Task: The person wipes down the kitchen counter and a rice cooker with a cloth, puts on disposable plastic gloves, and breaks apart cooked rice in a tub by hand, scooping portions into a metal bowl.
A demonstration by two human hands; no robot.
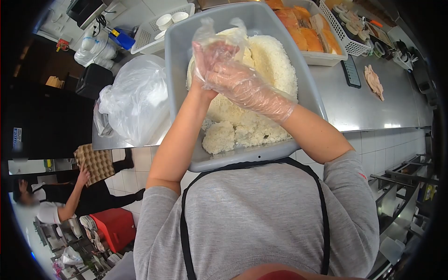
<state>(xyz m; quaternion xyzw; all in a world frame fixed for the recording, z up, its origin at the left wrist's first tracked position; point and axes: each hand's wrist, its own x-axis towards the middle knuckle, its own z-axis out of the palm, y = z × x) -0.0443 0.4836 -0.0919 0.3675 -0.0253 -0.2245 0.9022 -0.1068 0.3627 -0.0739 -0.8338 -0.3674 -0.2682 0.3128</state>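
Observation:
A loose, crumpled clear plastic glove (236,29) covers my left hand (215,55), with its empty finger ends standing up above the hand. Through the wrinkled film the fingers of that hand are blurred. My right hand (242,86), in a clear plastic glove too, is closed on the left glove's film close to the left wrist. Both hands are over a large grey tub (179,42) of white cooked rice (275,60). The rice is heaped toward the far side, and a separate clump (218,137) lies near the front.
Left of the tub are a clear plastic bag (137,95) and a white basket (140,43) with small cups. On the right are a bin of golden-brown slabs (308,39), a phone (351,72) and a crumpled glove (373,83). A person (70,198) holds an egg tray (94,163) at left.

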